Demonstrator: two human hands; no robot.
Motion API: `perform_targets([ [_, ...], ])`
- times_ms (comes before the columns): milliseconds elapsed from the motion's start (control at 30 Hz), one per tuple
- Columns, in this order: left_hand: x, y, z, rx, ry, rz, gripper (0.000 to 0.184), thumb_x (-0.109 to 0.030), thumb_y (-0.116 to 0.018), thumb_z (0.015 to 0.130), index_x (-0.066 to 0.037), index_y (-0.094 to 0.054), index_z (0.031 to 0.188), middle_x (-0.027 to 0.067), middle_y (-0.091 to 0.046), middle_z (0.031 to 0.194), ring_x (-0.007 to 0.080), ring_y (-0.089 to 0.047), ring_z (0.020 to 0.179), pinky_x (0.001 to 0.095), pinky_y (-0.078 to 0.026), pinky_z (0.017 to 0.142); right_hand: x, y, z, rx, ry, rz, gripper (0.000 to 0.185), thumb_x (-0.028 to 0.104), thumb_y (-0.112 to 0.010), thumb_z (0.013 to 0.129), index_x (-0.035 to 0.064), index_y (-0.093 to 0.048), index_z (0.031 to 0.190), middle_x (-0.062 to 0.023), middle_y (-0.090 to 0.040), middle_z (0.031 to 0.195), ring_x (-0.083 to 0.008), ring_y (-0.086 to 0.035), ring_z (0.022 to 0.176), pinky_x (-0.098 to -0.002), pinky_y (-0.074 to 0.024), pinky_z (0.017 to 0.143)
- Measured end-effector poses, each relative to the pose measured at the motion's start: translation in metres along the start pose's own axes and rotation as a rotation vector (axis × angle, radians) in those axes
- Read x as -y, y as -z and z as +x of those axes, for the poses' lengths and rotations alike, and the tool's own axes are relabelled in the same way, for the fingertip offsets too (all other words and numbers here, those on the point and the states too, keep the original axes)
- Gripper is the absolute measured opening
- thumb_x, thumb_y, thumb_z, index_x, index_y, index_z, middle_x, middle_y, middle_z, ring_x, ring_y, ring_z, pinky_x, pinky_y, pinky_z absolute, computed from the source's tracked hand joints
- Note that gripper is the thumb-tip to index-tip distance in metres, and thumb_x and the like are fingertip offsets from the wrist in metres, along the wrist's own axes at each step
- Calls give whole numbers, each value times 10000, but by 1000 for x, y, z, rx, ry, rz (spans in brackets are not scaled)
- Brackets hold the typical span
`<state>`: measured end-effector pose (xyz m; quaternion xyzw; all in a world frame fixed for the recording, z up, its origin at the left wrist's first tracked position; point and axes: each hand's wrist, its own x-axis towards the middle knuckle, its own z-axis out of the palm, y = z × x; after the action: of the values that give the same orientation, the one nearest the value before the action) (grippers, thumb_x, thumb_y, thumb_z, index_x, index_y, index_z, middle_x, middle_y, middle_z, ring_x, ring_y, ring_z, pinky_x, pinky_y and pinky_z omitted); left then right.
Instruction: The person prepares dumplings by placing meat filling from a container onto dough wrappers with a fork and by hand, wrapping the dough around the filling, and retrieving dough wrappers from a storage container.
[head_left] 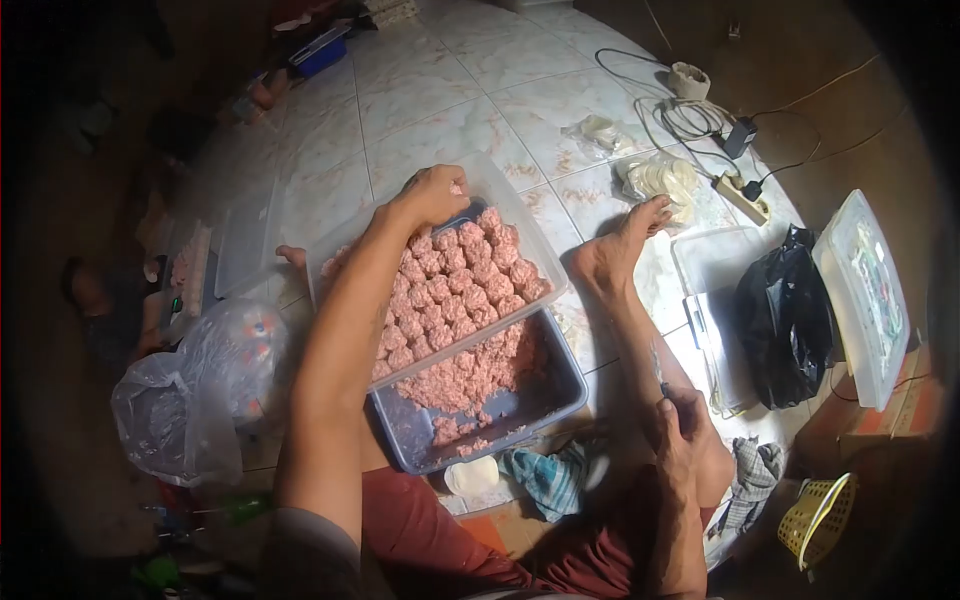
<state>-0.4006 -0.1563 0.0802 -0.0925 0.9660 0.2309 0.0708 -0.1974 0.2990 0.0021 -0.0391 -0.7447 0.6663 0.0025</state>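
My left hand (437, 195) is closed over the far edge of a clear plastic tray (548, 262), with a bit of pink ground mixture (458, 188) showing at its fingers. Rows of pink balls (465, 268) fill much of the tray. The tray rests across a grey-blue tub (572, 395) that holds loose pink mixture (450, 388). Near my right knee, my right hand (682, 430) grips a small dark tool (665, 390); its tip is too small to make out.
Cloths (555, 478) lie below the tub. Plastic bags (205, 385) are at left. Right of my bare foot (610, 255) are a black bag (788, 320), an upright clear lid (865, 300), cables and a power strip (742, 200). Another person's arm (150, 315) is at far left.
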Motion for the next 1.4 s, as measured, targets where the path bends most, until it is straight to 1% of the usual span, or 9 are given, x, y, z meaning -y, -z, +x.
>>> perform_targets([
  [133, 10, 6, -5, 94, 1, 182, 252, -217, -738, 793, -62, -711, 990, 147, -736, 884, 268, -712, 886, 379, -541, 804, -12, 9, -1, -29, -70, -6, 101, 7, -621, 980, -15, -627, 1078, -41, -641, 972, -116, -590, 898, -253, -471, 836],
  [200, 29, 1, -4, 77, -178, 244, 273, -219, -738, 771, -60, -714, 991, 170, -742, 952, 323, -708, 948, 401, -537, 854, -6, 10, -2, -1, -154, 73, 108, 8, -631, 978, -6, -626, 1084, -5, -612, 916, -76, -546, 796, -216, -441, 721],
  [300, 25, 1, -12, 44, -187, 268, 285, -215, -712, 770, -53, -716, 1005, 191, -738, 1008, 363, -693, 992, 412, -527, 897, 3, 9, -3, 14, -189, 100, 105, 14, -640, 978, 0, -622, 1081, 20, -588, 882, -45, -495, 727, -192, -390, 647],
  [533, 18, -5, -12, 7, -263, 364, 317, -221, -636, 779, -61, -735, 1034, 223, -727, 1019, 390, -688, 990, 436, -528, 900, 1, 7, -6, 24, -198, 161, 84, 16, -641, 983, -2, -620, 1062, 24, -585, 873, -41, -495, 734, -195, -391, 653],
  [733, 15, 5, -11, 151, 16, 349, 426, -339, -520, 843, -51, -742, 1066, 188, -746, 986, 347, -699, 997, 424, -523, 901, 3, 6, -7, 70, -201, 148, 67, 7, -638, 983, -6, -631, 1047, 12, -617, 916, -44, -517, 770, -194, -408, 679],
  [800, 32, 5, -6, -1, -152, 179, 439, -342, -470, 896, -44, -743, 1067, 167, -752, 996, 327, -701, 986, 397, -513, 909, 0, 6, -7, 81, -218, 138, 66, 6, -640, 980, -8, -633, 1044, 5, -627, 938, -48, -526, 788, -196, -417, 698],
  [1067, 43, 13, -10, 81, -113, 89, 516, -419, -451, 964, -12, -741, 1093, 191, -737, 1057, 308, -689, 979, 384, -504, 902, -6, 3, -5, 104, -211, 99, 71, -1, -641, 970, -16, -641, 1040, -18, -635, 977, -89, -568, 901, -238, -457, 827],
  [1300, 52, 9, -9, 79, 5, -163, 617, -507, -454, 992, 30, -726, 1129, 215, -740, 1034, 272, -683, 975, 357, -493, 911, -15, 2, -6, 126, -182, 83, 83, 0, -640, 966, -20, -644, 1047, -26, -643, 993, -102, -579, 927, -251, -461, 857],
  [1400, 54, 11, -13, 31, 6, -112, 639, -527, -446, 994, 31, -722, 1140, 207, -744, 1030, 282, -681, 995, 361, -492, 924, -12, 1, -7, 125, -194, 72, 89, 2, -641, 966, -23, -645, 1051, -30, -644, 999, -105, -579, 938, -257, -460, 869],
])
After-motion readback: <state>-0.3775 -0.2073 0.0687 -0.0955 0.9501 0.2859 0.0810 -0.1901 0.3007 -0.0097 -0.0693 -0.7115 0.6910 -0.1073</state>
